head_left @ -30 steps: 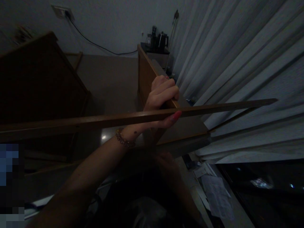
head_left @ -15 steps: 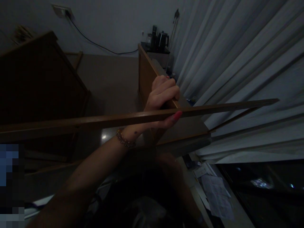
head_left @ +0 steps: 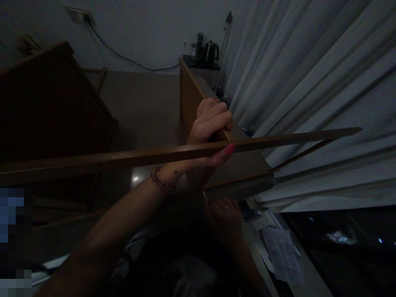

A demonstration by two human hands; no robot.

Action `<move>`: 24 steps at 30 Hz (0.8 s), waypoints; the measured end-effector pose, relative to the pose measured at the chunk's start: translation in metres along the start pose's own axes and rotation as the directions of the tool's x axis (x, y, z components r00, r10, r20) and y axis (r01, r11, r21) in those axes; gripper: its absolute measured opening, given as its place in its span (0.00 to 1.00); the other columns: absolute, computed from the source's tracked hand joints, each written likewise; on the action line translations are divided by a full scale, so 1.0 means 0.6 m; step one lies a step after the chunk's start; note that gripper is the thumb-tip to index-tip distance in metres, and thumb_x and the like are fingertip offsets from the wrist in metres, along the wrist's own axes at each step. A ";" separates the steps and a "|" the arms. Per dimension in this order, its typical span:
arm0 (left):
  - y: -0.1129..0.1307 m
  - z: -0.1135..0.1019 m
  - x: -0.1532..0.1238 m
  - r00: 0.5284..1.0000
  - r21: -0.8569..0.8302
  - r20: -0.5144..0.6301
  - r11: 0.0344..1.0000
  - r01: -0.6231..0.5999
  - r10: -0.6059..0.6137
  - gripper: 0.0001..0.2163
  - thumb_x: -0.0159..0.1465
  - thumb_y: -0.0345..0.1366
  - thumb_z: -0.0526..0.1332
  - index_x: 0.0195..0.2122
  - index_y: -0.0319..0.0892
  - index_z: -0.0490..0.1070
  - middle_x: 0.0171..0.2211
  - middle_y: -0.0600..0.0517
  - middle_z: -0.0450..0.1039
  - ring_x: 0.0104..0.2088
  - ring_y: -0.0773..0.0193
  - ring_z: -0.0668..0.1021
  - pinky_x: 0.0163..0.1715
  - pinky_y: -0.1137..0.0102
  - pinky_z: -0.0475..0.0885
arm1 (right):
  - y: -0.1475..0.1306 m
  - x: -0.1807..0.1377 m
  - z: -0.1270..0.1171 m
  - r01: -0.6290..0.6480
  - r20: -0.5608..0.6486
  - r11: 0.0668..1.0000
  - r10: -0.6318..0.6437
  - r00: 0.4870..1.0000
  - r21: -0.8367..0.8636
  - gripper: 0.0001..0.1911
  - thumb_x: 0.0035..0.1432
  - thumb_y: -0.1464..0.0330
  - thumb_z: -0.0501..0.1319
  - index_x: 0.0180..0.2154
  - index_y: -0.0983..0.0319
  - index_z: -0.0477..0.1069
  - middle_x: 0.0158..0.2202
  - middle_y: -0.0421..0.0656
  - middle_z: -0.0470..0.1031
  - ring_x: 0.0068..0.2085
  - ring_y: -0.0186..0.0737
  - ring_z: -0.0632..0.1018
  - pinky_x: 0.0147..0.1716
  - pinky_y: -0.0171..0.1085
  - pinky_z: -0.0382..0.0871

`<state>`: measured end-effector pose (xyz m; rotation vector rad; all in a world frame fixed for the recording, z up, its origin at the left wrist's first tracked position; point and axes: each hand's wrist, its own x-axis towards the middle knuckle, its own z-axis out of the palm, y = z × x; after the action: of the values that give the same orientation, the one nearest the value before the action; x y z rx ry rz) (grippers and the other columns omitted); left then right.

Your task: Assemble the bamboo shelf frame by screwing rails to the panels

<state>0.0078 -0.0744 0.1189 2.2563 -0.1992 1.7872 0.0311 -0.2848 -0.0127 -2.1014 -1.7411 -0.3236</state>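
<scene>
A long wooden bar (head_left: 148, 156) crosses the view from the left edge to the curtain, and a shorter wooden piece meets it from below near the middle. My left hand (head_left: 212, 123), with a beaded bracelet at the wrist, is wrapped round the wood at this joint, its thumb pressed on the near side of the bar. Lower down, in shadow, my right hand (head_left: 224, 218) has its fingers curled, with a ring on one. A thin shiny rod (head_left: 205, 197) sticks up beside these fingers and seems held in them; its lower part is hidden in the dark.
Behind the bar stands a low wooden cabinet (head_left: 192, 99), with a black kettle (head_left: 210, 53) on a unit at its far end. A dark wooden panel (head_left: 46, 103) rises at left. A pale curtain (head_left: 309, 82) hangs at right, above papers (head_left: 283, 251) on a sill.
My right hand has risen slightly out of the shadow, and the thin shiny rod now shows beside it. My left hand keeps its hold on the wood, and the bar has hardly moved.
</scene>
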 end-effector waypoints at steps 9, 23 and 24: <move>0.001 -0.003 -0.002 1.000 -0.024 0.002 1.000 -0.008 0.008 0.19 0.66 0.54 0.37 0.26 0.47 0.51 0.23 0.54 0.53 0.29 0.60 0.63 0.36 0.60 0.60 | -0.018 -0.015 0.036 -0.209 -0.014 0.948 0.218 0.976 0.242 0.16 0.66 0.67 0.51 0.24 0.58 0.62 0.21 0.38 0.67 0.27 0.36 0.68 0.32 0.38 0.56; 0.000 -0.003 -0.001 1.000 -0.046 -0.005 0.999 -0.007 0.007 0.19 0.65 0.54 0.39 0.26 0.47 0.52 0.23 0.54 0.53 0.29 0.60 0.62 0.36 0.60 0.60 | -0.002 -0.014 0.043 0.121 -0.179 0.942 -0.066 0.982 0.313 0.13 0.67 0.63 0.54 0.33 0.56 0.73 0.26 0.37 0.75 0.32 0.36 0.73 0.36 0.37 0.65; -0.001 -0.003 -0.001 1.000 -0.050 -0.008 0.999 -0.010 0.010 0.19 0.66 0.54 0.39 0.26 0.47 0.52 0.23 0.53 0.53 0.29 0.60 0.62 0.36 0.59 0.60 | 0.000 -0.013 0.045 0.141 -0.167 0.937 -0.091 0.982 0.320 0.12 0.67 0.63 0.55 0.32 0.56 0.73 0.27 0.37 0.75 0.32 0.35 0.73 0.37 0.37 0.65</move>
<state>0.0062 -0.0737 0.1185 2.2174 -0.2513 1.7762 0.0276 -0.2802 -0.0401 -1.6979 -1.7008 -0.1988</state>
